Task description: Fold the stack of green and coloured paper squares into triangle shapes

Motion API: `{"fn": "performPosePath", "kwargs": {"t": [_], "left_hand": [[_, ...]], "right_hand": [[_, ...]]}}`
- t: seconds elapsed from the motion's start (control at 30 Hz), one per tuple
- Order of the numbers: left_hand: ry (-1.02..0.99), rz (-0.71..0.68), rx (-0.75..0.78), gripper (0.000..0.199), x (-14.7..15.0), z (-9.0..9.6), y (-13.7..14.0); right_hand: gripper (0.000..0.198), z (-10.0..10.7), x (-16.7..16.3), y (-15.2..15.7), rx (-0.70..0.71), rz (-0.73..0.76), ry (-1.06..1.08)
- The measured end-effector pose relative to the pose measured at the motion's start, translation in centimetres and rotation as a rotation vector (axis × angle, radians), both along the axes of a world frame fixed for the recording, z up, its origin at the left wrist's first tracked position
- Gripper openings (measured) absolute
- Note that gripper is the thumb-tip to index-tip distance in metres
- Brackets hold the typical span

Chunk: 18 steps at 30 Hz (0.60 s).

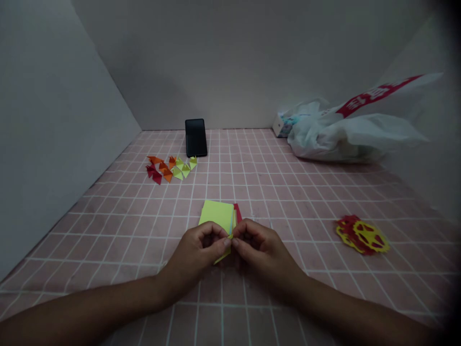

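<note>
My left hand and my right hand meet at the middle of the table, thumbs and forefingers pinched together. Between their fingertips is a small piece of folded yellow paper, its lower corner showing under the left thumb and most of it hidden. Just behind lies a stack of square paper sheets, yellow on top, with a red edge sticking out at the right. Farther back on the left sit several small folded paper figures in red, orange and yellow.
A black phone leans upright near the back wall. At the back right, a white plastic bag with red print lies beside a box. Red and yellow paper cutouts rest at the right on the pink checked cloth.
</note>
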<state>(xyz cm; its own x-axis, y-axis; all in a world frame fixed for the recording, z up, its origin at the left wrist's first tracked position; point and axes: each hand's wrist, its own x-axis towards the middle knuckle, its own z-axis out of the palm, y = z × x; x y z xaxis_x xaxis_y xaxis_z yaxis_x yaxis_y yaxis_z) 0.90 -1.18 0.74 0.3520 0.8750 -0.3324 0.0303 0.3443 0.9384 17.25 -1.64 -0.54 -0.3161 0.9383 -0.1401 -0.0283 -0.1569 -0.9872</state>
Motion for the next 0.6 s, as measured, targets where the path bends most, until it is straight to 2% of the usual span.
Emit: {"fn": "performPosePath", "kwargs": {"t": [0.13,0.33,0.6], "left_hand": [[0.021,0.006,0.005,0.023,0.06,0.31,-0.04],[0.066,0.005,0.039,0.022,-0.04,0.22,-0.06],[0.081,-0.011,0.057,0.02,-0.12,0.02,0.01]], "right_hand": [[0.011,-0.01,0.11,0.03,-0.036,0.024,0.03],[0.012,-0.04,0.19,0.04,0.021,0.034,0.025],[0.015,0.2,0.22,0.15,-0.005,0.023,0.016]]}}
